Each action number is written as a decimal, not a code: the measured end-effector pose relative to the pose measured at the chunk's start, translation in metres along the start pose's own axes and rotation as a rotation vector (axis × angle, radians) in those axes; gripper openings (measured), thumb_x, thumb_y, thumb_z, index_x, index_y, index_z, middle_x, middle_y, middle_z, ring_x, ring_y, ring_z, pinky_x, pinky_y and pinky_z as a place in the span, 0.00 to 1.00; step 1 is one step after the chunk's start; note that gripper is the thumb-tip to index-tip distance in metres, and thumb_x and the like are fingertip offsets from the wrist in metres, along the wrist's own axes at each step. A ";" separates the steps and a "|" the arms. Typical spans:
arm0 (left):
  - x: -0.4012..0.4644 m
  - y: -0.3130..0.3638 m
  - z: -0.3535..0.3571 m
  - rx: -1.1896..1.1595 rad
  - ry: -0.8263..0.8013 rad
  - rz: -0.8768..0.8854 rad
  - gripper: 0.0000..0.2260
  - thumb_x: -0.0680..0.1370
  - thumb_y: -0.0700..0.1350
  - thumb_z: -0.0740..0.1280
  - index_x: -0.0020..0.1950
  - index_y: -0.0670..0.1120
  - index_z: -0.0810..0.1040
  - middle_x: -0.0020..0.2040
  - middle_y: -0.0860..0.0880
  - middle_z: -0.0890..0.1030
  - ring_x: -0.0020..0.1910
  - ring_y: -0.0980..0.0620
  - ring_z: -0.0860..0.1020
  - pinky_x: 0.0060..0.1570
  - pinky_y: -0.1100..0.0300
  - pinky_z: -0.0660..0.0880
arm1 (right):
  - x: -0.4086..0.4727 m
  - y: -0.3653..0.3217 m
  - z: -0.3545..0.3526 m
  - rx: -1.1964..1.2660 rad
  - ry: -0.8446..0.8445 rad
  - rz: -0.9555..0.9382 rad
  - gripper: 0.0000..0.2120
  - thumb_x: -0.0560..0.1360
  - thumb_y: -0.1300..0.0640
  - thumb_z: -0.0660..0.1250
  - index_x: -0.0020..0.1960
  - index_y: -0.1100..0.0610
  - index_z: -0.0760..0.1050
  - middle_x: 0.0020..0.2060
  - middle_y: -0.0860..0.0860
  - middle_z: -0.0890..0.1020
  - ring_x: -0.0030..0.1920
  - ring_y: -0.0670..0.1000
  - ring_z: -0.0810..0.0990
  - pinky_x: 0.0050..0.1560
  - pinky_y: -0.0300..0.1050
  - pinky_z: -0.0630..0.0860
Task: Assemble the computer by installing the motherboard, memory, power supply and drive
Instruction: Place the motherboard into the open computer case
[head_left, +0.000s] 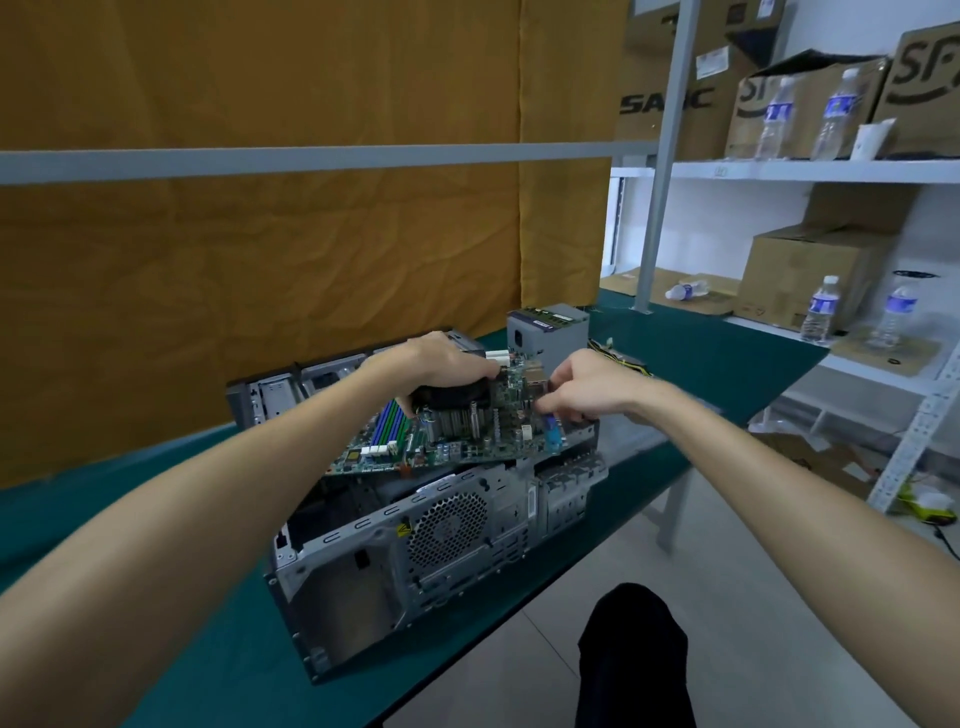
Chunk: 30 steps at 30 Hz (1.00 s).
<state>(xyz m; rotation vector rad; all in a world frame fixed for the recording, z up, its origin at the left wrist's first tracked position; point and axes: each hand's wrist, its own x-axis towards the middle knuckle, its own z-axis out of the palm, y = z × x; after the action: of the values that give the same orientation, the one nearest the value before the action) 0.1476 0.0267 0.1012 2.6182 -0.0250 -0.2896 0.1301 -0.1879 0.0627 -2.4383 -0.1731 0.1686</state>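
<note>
Both hands are holding the motherboard (441, 436) tilted above the open computer case (431, 540), which is lying on the green counter (218, 649). The left hand (441, 358) is curling its fingers (483, 370) over the black cooler fan (457, 392) near the board's middle, gripping it from above. The right hand (582, 384) is pinching the board's right edge, its fingers (558, 410) closing just above a blue connector (551, 431). The board's near edge is sitting lower, over the case's rear wall, with blue and green memory slots (389, 421) showing on its left side. Behind the hands, a grey power supply (550, 332) is standing on the counter, a memory stick (537, 313) lying on top of it. Cardboard boxes (800, 270) and water bottles (821, 312) are sitting on the shelves (805, 171) at right.
</note>
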 end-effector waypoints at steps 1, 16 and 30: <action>-0.004 -0.006 -0.005 -0.015 0.014 0.032 0.27 0.75 0.65 0.67 0.62 0.45 0.73 0.54 0.44 0.79 0.46 0.42 0.82 0.30 0.52 0.82 | -0.008 -0.001 -0.004 0.045 -0.029 -0.032 0.11 0.75 0.53 0.76 0.44 0.62 0.82 0.31 0.52 0.82 0.31 0.49 0.76 0.31 0.41 0.71; -0.025 -0.049 -0.019 -0.305 0.057 0.287 0.18 0.74 0.68 0.66 0.57 0.60 0.75 0.52 0.49 0.83 0.42 0.51 0.82 0.35 0.57 0.77 | -0.065 -0.022 -0.003 0.323 0.003 -0.294 0.63 0.61 0.39 0.81 0.83 0.44 0.44 0.42 0.55 0.81 0.30 0.44 0.75 0.31 0.36 0.71; -0.021 -0.091 -0.027 -0.301 -0.320 0.273 0.34 0.68 0.60 0.75 0.72 0.54 0.72 0.64 0.50 0.78 0.56 0.49 0.79 0.44 0.59 0.78 | -0.065 -0.019 0.003 0.105 0.047 -0.488 0.24 0.68 0.30 0.73 0.52 0.48 0.84 0.29 0.52 0.82 0.28 0.46 0.78 0.35 0.37 0.74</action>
<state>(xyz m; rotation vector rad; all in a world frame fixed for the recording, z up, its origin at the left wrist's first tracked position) 0.1291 0.1211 0.0843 2.2139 -0.4121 -0.5639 0.0643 -0.1826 0.0774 -2.2190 -0.7078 -0.0947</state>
